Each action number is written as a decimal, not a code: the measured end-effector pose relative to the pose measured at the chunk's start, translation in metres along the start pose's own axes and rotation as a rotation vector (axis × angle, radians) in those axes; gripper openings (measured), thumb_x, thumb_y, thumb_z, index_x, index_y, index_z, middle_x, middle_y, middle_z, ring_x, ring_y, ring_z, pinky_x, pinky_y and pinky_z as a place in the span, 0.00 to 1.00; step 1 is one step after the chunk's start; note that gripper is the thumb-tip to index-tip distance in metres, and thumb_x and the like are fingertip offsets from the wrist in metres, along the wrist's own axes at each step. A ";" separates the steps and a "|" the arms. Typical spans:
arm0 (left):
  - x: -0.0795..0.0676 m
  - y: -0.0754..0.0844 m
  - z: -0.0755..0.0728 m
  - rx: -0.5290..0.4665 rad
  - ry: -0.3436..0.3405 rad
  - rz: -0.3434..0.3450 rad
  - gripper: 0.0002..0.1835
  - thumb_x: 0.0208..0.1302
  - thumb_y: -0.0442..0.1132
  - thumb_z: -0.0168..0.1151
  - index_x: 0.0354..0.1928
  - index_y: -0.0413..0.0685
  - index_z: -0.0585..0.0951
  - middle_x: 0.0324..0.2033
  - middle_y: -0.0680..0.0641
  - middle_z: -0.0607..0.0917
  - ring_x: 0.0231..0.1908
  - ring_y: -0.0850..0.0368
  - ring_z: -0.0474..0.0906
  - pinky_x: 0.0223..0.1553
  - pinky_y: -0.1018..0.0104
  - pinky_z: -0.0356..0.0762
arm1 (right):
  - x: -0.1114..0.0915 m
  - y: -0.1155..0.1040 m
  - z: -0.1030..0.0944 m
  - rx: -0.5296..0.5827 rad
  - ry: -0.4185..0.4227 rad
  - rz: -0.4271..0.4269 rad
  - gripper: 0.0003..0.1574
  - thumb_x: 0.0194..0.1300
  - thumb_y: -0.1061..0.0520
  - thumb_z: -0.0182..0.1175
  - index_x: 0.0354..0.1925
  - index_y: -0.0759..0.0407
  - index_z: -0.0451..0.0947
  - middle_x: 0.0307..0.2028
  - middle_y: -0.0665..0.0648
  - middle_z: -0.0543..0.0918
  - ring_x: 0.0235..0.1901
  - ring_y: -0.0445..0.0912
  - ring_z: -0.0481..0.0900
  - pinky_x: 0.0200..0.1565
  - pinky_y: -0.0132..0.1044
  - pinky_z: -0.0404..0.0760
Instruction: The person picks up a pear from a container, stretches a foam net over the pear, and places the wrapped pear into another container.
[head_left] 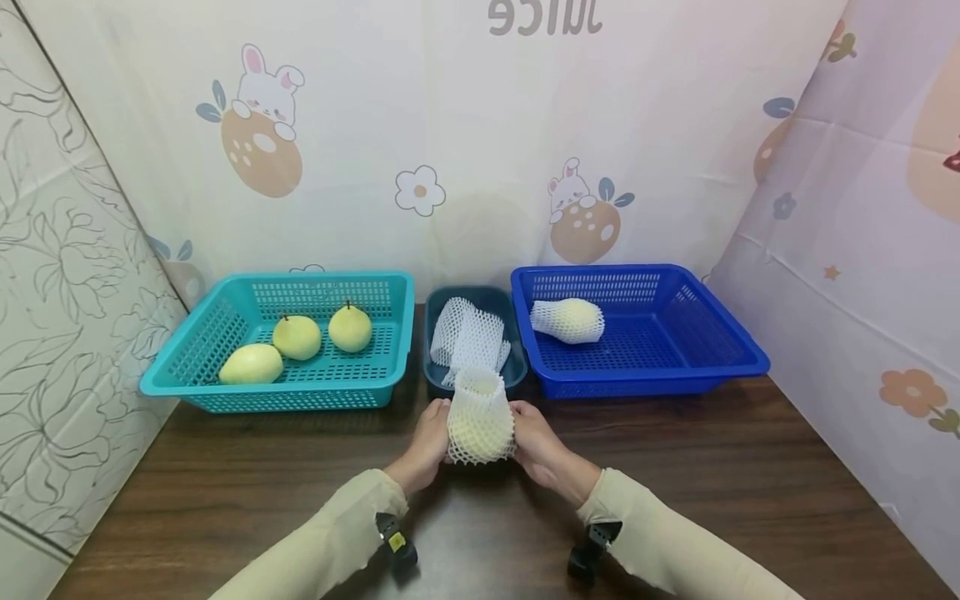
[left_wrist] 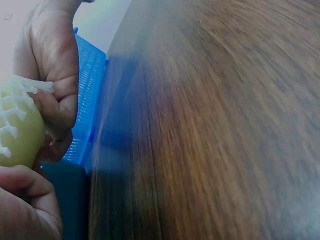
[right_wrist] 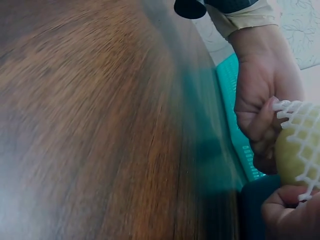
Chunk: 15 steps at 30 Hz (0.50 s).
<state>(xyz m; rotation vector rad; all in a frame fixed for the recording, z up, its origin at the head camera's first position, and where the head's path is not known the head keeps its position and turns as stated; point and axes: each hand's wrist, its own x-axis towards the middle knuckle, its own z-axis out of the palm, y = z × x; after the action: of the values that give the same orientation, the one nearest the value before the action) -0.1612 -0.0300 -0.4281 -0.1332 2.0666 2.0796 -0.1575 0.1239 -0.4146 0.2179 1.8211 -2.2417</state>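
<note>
Between both hands is a pale yellow-green pear [head_left: 480, 433] inside a white foam net sleeve [head_left: 480, 385], whose narrow open end points away over the small bin. From the left side, my left hand [head_left: 427, 446] pinches the net's near edge against the fruit. On the opposite side my right hand [head_left: 542, 446] does the same, its curled fingers gripping the mesh rim. In the right wrist view bare skin of the pear [right_wrist: 290, 160] shows below the net's edge. Both hands are held above the table's middle, just in front of the small dark teal bin [head_left: 517, 367].
A turquoise basket [head_left: 300, 398] with 3 bare pears [head_left: 297, 337] stands at the left. White foam nets [head_left: 476, 337] lie in the small bin. At the right, a blue basket [head_left: 645, 387] holds one netted pear [head_left: 577, 320]. A patterned cloth [head_left: 487, 225] hangs behind.
</note>
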 end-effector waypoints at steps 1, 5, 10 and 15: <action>0.000 0.000 0.001 -0.017 0.000 0.001 0.15 0.77 0.41 0.33 0.43 0.38 0.67 0.21 0.49 0.66 0.14 0.60 0.59 0.17 0.69 0.61 | 0.001 0.000 0.000 0.018 0.005 -0.002 0.07 0.70 0.63 0.47 0.44 0.68 0.64 0.28 0.54 0.74 0.26 0.41 0.73 0.29 0.33 0.73; 0.001 0.000 0.004 -0.102 0.002 0.007 0.13 0.77 0.41 0.34 0.42 0.40 0.67 0.21 0.50 0.66 0.15 0.60 0.60 0.18 0.70 0.60 | 0.004 0.001 0.002 0.084 0.018 -0.015 0.06 0.68 0.66 0.47 0.43 0.68 0.64 0.28 0.54 0.74 0.26 0.41 0.74 0.29 0.33 0.73; 0.005 -0.003 0.008 -0.201 0.002 -0.005 0.12 0.77 0.40 0.35 0.40 0.42 0.66 0.21 0.50 0.67 0.16 0.60 0.61 0.17 0.69 0.60 | 0.004 0.002 0.003 0.150 0.007 -0.028 0.09 0.66 0.69 0.46 0.45 0.71 0.63 0.30 0.55 0.75 0.28 0.42 0.75 0.31 0.33 0.75; 0.009 -0.009 0.009 -0.281 -0.028 -0.044 0.10 0.74 0.42 0.42 0.42 0.43 0.69 0.24 0.51 0.71 0.20 0.60 0.66 0.21 0.69 0.64 | 0.004 0.002 0.003 0.180 -0.025 0.004 0.10 0.67 0.68 0.47 0.47 0.70 0.63 0.30 0.53 0.77 0.29 0.41 0.77 0.32 0.32 0.77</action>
<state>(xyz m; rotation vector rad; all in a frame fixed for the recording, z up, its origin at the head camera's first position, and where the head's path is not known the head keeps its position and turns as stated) -0.1670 -0.0207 -0.4383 -0.1882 1.7294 2.3190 -0.1605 0.1204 -0.4170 0.2249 1.6046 -2.3955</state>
